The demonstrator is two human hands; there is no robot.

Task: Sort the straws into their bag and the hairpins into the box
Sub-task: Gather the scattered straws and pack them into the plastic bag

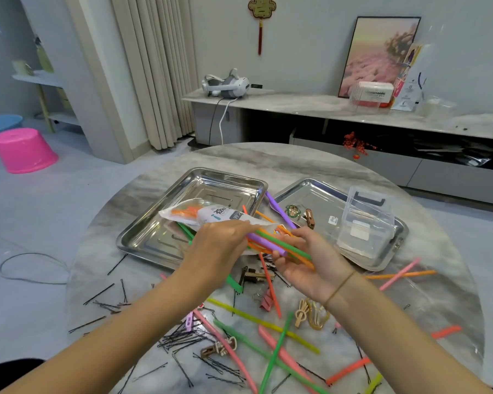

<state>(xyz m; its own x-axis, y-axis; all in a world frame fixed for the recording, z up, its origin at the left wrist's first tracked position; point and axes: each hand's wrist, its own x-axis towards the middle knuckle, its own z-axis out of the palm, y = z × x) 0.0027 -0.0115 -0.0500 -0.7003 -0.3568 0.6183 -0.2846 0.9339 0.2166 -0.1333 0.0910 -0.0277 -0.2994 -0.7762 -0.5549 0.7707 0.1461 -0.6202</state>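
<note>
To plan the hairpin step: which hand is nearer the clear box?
Right. The right hand, holding straws, is just left of the clear box; the left hand is farther left, at the straw bag.

We find ourselves in a home living room – long pleated curtains hang by the wall, a framed picture leans on a low marble-topped cabinet, a red knot ornament hangs above, and a pink plastic stool stands on the floor beside our round marble table
</note>
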